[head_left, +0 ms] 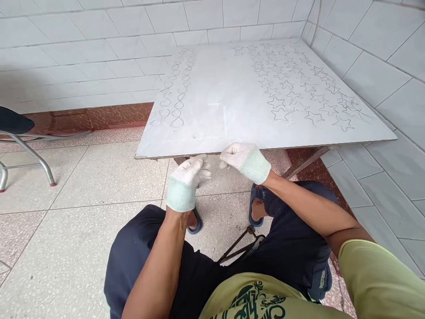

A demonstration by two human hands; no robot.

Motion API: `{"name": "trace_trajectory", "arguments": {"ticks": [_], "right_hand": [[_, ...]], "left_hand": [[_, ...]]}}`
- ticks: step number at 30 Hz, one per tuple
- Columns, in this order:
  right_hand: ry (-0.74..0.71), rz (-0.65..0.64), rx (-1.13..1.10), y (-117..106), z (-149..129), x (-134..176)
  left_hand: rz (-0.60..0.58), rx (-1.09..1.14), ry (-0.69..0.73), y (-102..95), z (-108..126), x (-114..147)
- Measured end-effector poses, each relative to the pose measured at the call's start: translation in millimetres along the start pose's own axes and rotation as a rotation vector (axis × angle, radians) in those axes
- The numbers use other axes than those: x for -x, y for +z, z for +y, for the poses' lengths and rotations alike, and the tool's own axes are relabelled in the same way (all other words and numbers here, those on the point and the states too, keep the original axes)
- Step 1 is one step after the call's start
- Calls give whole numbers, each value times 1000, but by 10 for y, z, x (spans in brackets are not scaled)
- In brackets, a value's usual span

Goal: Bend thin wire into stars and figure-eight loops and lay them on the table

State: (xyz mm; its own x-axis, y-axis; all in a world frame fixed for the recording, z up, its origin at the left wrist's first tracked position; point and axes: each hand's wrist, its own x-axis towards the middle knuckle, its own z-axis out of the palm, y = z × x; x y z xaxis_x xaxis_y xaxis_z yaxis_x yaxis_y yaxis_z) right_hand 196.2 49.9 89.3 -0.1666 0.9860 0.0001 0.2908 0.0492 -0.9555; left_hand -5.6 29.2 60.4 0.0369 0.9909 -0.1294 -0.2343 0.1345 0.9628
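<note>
My left hand (187, 181), in a white glove with a pale green cuff, is just below the front edge of the white board (212, 133). Its thumb and fingers are pressed together. My right hand (246, 161), gloved the same way, is at that edge with its fingertips pinched and turned toward the left hand. A small gap separates the two hands. Whatever is between the fingertips is too thin or too hidden to make out. Beyond them on the board are star shapes (293, 106) of thin dark wire and looped, figure-eight wire shapes (177, 119).
White tiled walls (139, 46) border the board at the back and right. A wooden leg (307, 161) supports it. Metal chair legs (29, 153) stand at the left on the speckled floor (99, 177). A dark metal frame (241, 243) is between my knees.
</note>
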Motion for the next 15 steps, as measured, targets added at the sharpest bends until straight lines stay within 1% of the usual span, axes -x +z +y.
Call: {"name": "trace_trajectory", "arguments": {"ticks": [2, 4, 6, 7, 8, 10, 12, 13, 15], "right_hand": [[18, 6, -21, 7, 18, -1], [27, 19, -23, 11, 40, -4], [10, 34, 9, 11, 56, -2], [-4, 39, 27, 10, 59, 1], [-14, 44, 42, 9, 58, 6], [-20, 43, 59, 5, 43, 17], [-5, 31, 58, 6, 19, 24], [7, 20, 52, 9, 9, 23], [31, -18, 42, 18, 0, 13]], "left_hand": [[54, -222, 11, -13, 30, 39], [154, -544, 68, 1, 73, 110], [268, -874, 223, 37, 120, 191], [294, -993, 325, 56, 141, 224], [280, -1084, 422, 73, 158, 245], [183, -1188, 557, 91, 172, 247], [71, -1234, 612, 82, 162, 199], [42, -1239, 626, 69, 152, 165], [20, -1251, 632, 30, 137, 93]]}}
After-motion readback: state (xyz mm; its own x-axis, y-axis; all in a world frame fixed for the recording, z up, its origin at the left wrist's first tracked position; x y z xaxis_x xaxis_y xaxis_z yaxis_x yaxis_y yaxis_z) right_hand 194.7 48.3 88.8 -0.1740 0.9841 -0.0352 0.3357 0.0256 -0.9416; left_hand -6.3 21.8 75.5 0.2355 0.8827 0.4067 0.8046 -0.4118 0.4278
